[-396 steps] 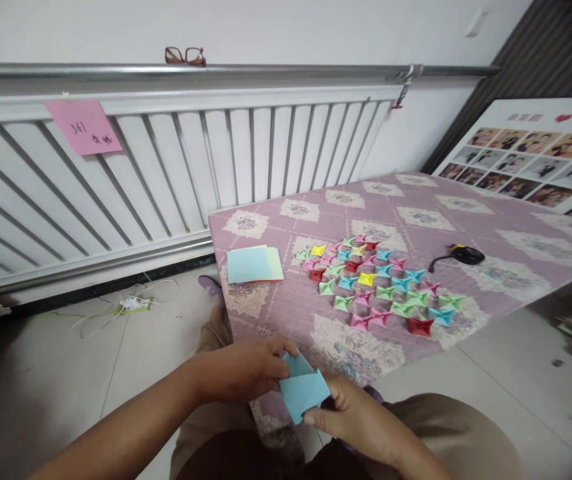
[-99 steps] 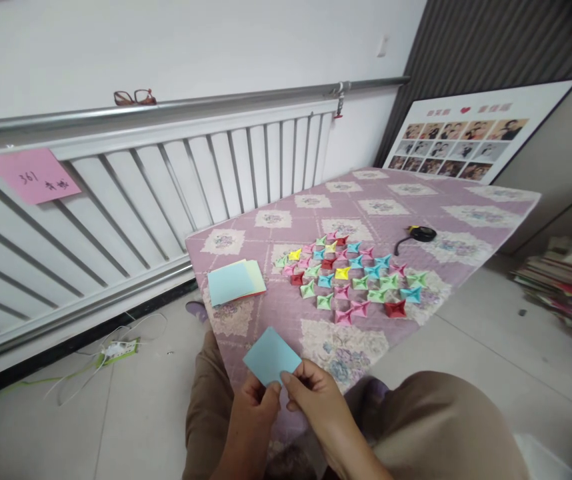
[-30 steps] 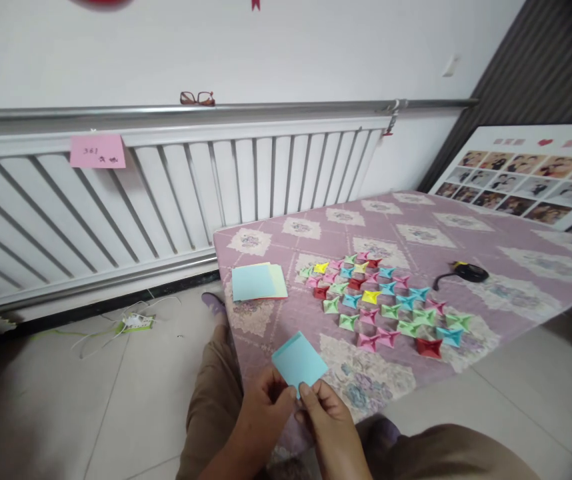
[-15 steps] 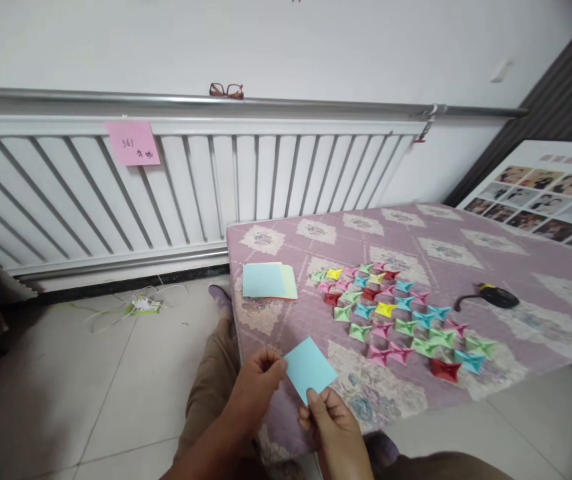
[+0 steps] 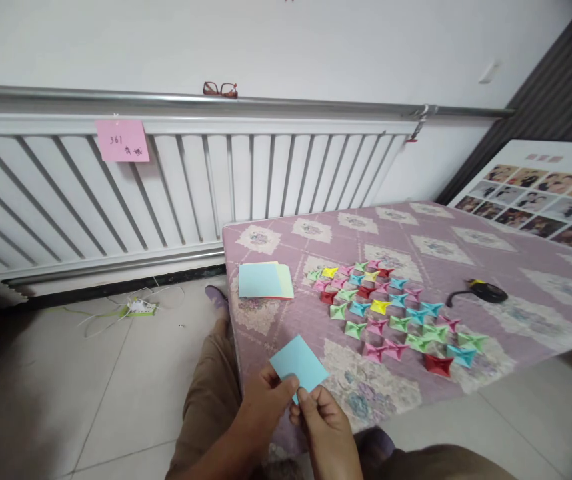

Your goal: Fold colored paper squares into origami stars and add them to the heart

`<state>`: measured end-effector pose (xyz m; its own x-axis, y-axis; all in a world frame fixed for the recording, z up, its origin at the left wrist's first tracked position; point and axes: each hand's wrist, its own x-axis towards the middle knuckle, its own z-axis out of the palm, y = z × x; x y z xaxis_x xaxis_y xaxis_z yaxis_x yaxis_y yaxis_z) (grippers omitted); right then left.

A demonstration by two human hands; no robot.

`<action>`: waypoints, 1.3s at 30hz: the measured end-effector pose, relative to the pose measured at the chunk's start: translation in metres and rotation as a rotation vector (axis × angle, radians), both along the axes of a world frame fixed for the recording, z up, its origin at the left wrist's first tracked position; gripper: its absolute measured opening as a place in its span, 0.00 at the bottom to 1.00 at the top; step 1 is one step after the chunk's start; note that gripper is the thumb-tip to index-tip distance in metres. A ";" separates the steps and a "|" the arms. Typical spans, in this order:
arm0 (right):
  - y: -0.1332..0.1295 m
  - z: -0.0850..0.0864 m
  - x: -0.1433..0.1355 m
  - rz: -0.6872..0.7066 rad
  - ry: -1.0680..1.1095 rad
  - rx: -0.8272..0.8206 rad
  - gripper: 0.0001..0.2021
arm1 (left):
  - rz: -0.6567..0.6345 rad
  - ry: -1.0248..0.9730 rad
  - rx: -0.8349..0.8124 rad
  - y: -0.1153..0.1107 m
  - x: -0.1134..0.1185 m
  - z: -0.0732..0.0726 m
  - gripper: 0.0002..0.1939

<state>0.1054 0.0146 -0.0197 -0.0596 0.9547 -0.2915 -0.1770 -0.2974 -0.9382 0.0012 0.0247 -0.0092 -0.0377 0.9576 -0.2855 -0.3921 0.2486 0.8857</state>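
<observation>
Pinching a light blue paper square (image 5: 302,363) with both hands, over the near-left part of the table (image 5: 311,315). Square is turned diamond-wise, one corner toward the wearer. Left hand (image 5: 269,407): thumb on the top face, fingers mostly under the lower left edge, nearly closed on the paper. Right hand (image 5: 329,427): thumb and curled fingers nipping the near corner and lower right edge, also nearly closed. Thumb tips sit close together. Far, left and right corners of the square stick out free. Can't tell if its underside touches the cloth.

Paper stack (image 5: 261,280): beyond the square, just inside the table's left edge, light blue on top, pale green and a bit of red showing at the sides. A strip of cloth shows between stack and square.

Folded paper pieces (image 5: 380,307): star-like, mixed colors, slanting rows right of the stack, well apart from the hands. Nearest red one (image 5: 439,365) is close to the table's near edge. Wider band of cloth runs behind the rows, toward the radiator (image 5: 226,173). Black coiled item (image 5: 489,292) lies right of the rows, cloth all around it. Photo board (image 5: 546,193) leans past the far right end.
</observation>
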 end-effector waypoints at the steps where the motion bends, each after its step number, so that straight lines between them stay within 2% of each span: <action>1: 0.000 -0.002 0.000 0.008 -0.001 0.006 0.19 | 0.017 -0.010 -0.023 -0.001 0.002 0.001 0.15; 6: 0.003 -0.012 0.002 -0.005 0.025 0.009 0.18 | 0.074 0.047 -0.043 -0.003 0.005 -0.001 0.12; 10: 0.004 -0.013 0.004 -0.084 0.049 -0.005 0.17 | 0.052 0.111 -0.019 -0.005 0.003 -0.010 0.10; 13: 0.001 -0.012 0.006 -0.080 0.047 0.001 0.17 | 0.043 0.106 -0.005 -0.007 0.000 -0.013 0.11; 16: 0.001 -0.006 0.011 -0.044 0.040 -0.013 0.18 | 0.010 0.137 -0.007 -0.008 -0.005 -0.007 0.09; 20: 0.008 0.008 0.021 -0.078 -0.010 -0.029 0.21 | -0.136 0.313 0.068 -0.007 -0.016 0.007 0.08; 22: 0.012 0.015 0.023 -0.040 0.014 0.019 0.23 | -0.207 0.409 0.121 -0.008 -0.019 0.011 0.06; 27: 0.017 0.021 0.020 0.131 -0.039 0.098 0.13 | -0.256 0.529 0.254 -0.010 -0.020 0.007 0.05; 32: 0.015 0.021 0.020 0.129 -0.040 0.058 0.13 | -0.301 0.506 0.244 -0.010 -0.019 0.009 0.07; 39: 0.014 0.022 0.026 0.131 -0.090 0.078 0.20 | -0.357 0.454 0.162 -0.010 -0.017 0.010 0.07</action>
